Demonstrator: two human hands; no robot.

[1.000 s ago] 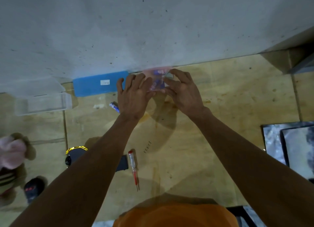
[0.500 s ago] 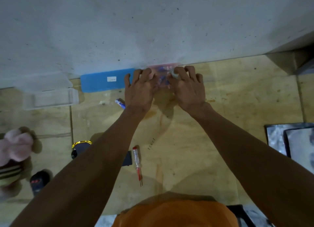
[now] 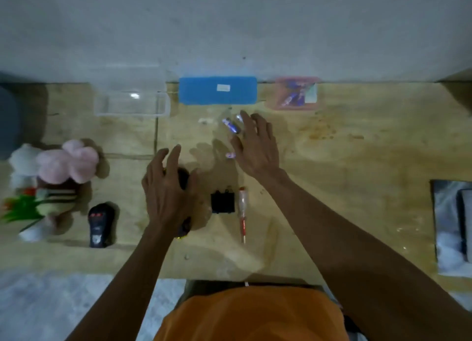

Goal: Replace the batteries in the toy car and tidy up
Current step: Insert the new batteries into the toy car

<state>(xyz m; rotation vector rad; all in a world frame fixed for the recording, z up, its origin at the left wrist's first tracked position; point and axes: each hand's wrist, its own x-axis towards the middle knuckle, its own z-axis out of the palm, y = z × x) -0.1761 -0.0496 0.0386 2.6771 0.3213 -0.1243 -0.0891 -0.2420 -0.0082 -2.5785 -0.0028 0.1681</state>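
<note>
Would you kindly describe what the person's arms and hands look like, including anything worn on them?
Both forearms are bare up to the frame's edge, with no sleeves in view. The left hand and right hand wear no gloves; the blur hides any ring or watch. An orange garment covers the torso below.

plush toys [image 3: 55, 167], artificial flowers [image 3: 24, 205]

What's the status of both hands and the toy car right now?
Left hand open over dark toy car. Right hand open by blue batteries. Nothing in the way.
</note>
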